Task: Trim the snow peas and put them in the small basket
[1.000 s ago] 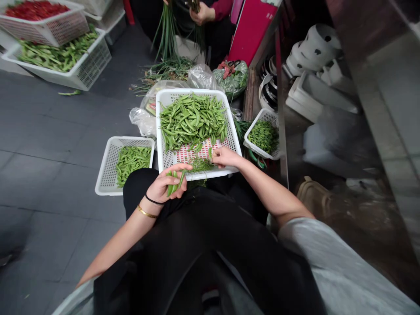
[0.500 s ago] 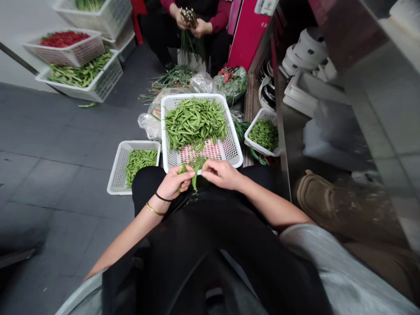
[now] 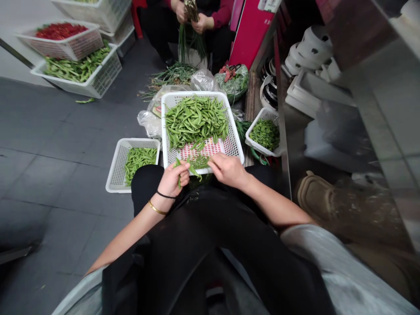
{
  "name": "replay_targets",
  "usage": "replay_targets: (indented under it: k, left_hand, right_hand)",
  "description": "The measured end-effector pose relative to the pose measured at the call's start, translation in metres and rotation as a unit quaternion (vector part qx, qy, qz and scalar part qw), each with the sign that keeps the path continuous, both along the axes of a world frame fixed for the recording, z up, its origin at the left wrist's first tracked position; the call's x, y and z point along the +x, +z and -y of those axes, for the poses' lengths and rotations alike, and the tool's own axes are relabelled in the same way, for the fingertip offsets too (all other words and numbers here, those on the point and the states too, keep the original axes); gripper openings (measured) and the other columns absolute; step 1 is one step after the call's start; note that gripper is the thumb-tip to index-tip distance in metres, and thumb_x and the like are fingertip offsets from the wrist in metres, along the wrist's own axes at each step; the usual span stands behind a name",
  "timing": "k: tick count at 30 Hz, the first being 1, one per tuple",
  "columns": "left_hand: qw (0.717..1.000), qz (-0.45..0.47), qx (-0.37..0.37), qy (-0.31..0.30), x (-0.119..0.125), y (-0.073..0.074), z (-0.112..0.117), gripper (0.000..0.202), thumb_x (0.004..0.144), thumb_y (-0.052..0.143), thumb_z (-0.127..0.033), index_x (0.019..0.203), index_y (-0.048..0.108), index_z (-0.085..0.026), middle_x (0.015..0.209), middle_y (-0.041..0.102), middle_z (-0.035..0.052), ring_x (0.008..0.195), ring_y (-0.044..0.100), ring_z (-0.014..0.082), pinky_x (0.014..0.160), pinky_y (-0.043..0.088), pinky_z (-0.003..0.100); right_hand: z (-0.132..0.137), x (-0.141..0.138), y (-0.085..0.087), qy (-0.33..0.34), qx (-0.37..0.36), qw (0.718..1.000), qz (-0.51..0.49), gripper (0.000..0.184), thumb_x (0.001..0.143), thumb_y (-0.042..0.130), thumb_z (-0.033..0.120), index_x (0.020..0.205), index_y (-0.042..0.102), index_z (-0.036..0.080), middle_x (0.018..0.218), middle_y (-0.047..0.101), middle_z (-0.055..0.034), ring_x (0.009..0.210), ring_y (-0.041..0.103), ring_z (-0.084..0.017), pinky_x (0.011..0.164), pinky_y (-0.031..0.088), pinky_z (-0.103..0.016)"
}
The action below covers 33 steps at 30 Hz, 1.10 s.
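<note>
My left hand (image 3: 176, 177) is closed on green pea pods (image 3: 194, 171), one of which sticks out to the right from between the fingertips. A short gap to the right, my right hand (image 3: 229, 169) is pinched shut over the near edge of the basket; whatever its fingertips hold is too small to make out. In front of both hands, a white basket (image 3: 236, 144) on my lap bears a large heap of pea pods (image 3: 197, 120). Small green trimmings (image 3: 198, 162) lie at its near side. To the left is a smaller white basket (image 3: 114, 173) with more pods (image 3: 141, 161).
A small basket of leafy greens (image 3: 264, 134) stands at the right. Plastic bags (image 3: 152, 124) and long green stalks (image 3: 172, 78) lie beyond the big basket. Opposite sits a person (image 3: 203, 22) holding a green bunch. Stacked vegetable crates (image 3: 108, 72) stand at the upper left.
My hands have moved apart, the right one shifting a little to the right. The pod in my left fingers has swung from hanging down to pointing right.
</note>
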<state>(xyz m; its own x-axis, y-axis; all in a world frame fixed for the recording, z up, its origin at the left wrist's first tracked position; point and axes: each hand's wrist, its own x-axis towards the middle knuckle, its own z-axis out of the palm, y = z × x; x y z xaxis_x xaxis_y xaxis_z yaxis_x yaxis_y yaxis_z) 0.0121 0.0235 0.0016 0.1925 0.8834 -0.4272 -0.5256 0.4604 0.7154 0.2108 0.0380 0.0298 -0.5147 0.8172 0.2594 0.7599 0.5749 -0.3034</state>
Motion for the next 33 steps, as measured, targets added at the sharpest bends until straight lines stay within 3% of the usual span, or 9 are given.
replay_targets:
  k: [4, 9, 12, 16, 19, 22, 24, 28, 33]
  left_hand:
    - [0.992, -0.064, 0.061, 0.094, -0.009, 0.0, -0.004, 0.03, 0.063, 0.076, -0.021, 0.069, 0.047, -0.017, 0.042, 0.033, -0.0111, 0.034, 0.028, 0.0031, 0.032, 0.02, 0.015]
    - [0.97, -0.191, 0.134, 0.064, -0.009, 0.0, 0.0, 0.022, 0.071, 0.071, -0.03, 0.074, 0.053, -0.017, 0.043, 0.036, -0.0095, 0.034, 0.029, 0.0055, 0.033, 0.024, 0.019]
    - [0.883, -0.385, 0.264, 0.039, -0.016, 0.008, 0.003, 0.018, 0.074, 0.068, -0.031, 0.083, 0.062, -0.017, 0.054, 0.052, -0.0027, 0.045, 0.045, 0.009, 0.046, 0.038, 0.022]
    - [0.751, -0.496, 0.407, -0.157, -0.021, 0.017, 0.006, 0.012, 0.073, 0.067, -0.029, 0.072, 0.066, -0.018, 0.069, 0.063, 0.0032, 0.063, 0.056, 0.0135, 0.059, 0.041, 0.024]
    - [0.804, -0.439, 0.356, -0.185, -0.017, 0.015, 0.001, 0.019, 0.073, 0.068, -0.029, 0.061, 0.062, -0.016, 0.055, 0.054, -0.0003, 0.051, 0.046, 0.0095, 0.05, 0.035, 0.021]
    - [0.935, -0.287, 0.204, -0.032, -0.02, 0.008, -0.011, 0.019, 0.074, 0.069, -0.032, 0.067, 0.061, -0.015, 0.046, 0.041, -0.0051, 0.04, 0.033, 0.0058, 0.039, 0.025, 0.019]
    - [0.98, -0.151, 0.121, 0.042, -0.028, 0.003, -0.021, 0.019, 0.073, 0.068, -0.032, 0.068, 0.061, -0.015, 0.043, 0.033, -0.0073, 0.036, 0.026, 0.005, 0.034, 0.02, 0.017]
    - [0.995, 0.051, 0.084, 0.015, -0.042, -0.003, -0.035, 0.02, 0.065, 0.066, -0.027, 0.055, 0.056, -0.014, 0.048, 0.042, -0.002, 0.04, 0.039, 0.0076, 0.03, 0.022, 0.016]
    - [0.987, 0.118, 0.066, -0.085, -0.04, -0.012, -0.038, 0.021, 0.064, 0.066, -0.026, 0.082, 0.065, -0.014, 0.064, 0.062, 0.0053, 0.04, 0.047, 0.0108, 0.025, 0.021, 0.015]
  right_hand:
    - [-0.009, 0.024, 0.009, -0.018, -0.118, 0.991, -0.056, 0.021, 0.09, 0.047, 0.029, 0.078, 0.058, 0.015, 0.072, 0.062, -0.0034, 0.064, 0.055, -0.013, 0.062, 0.037, -0.024]
    - [-0.009, 0.0, 0.001, 0.073, -0.245, 0.962, -0.091, 0.023, 0.089, 0.053, 0.034, 0.104, 0.057, 0.017, 0.084, 0.065, -0.0014, 0.068, 0.057, -0.012, 0.064, 0.038, -0.022]
    - [-0.009, -0.016, -0.008, 0.129, -0.216, 0.968, -0.017, 0.02, 0.093, 0.047, 0.025, 0.081, 0.06, 0.015, 0.074, 0.062, -0.0027, 0.066, 0.054, -0.012, 0.064, 0.035, -0.023]
    - [-0.008, -0.019, -0.008, 0.206, -0.145, 0.968, 0.02, 0.021, 0.092, 0.047, 0.026, 0.079, 0.061, 0.015, 0.076, 0.062, -0.0037, 0.066, 0.052, -0.012, 0.062, 0.032, -0.023]
    - [-0.012, -0.018, -0.007, 0.176, -0.119, 0.976, -0.034, 0.027, 0.094, 0.042, 0.028, 0.081, 0.062, 0.015, 0.076, 0.063, -0.0043, 0.068, 0.054, -0.013, 0.064, 0.034, -0.023]
    - [-0.026, -0.012, -0.014, 0.097, -0.138, 0.981, -0.092, 0.03, 0.095, 0.04, 0.029, 0.084, 0.063, 0.014, 0.078, 0.065, -0.0046, 0.071, 0.056, -0.012, 0.068, 0.038, -0.022]
    - [-0.041, -0.001, -0.025, 0.068, -0.18, 0.979, -0.069, 0.028, 0.094, 0.042, 0.027, 0.082, 0.064, 0.014, 0.078, 0.065, -0.0043, 0.072, 0.058, -0.012, 0.07, 0.04, -0.022]
    - [-0.083, 0.015, -0.056, 0.083, -0.275, 0.952, 0.109, 0.022, 0.083, 0.059, 0.025, 0.103, 0.066, 0.019, 0.093, 0.069, -0.0051, 0.082, 0.062, -0.016, 0.073, 0.043, -0.024]
    - [-0.134, -0.01, -0.1, 0.024, -0.191, 0.93, 0.315, 0.036, 0.088, 0.041, 0.012, 0.119, 0.058, 0.017, 0.111, 0.065, -0.0157, 0.096, 0.064, -0.025, 0.075, 0.047, -0.033]
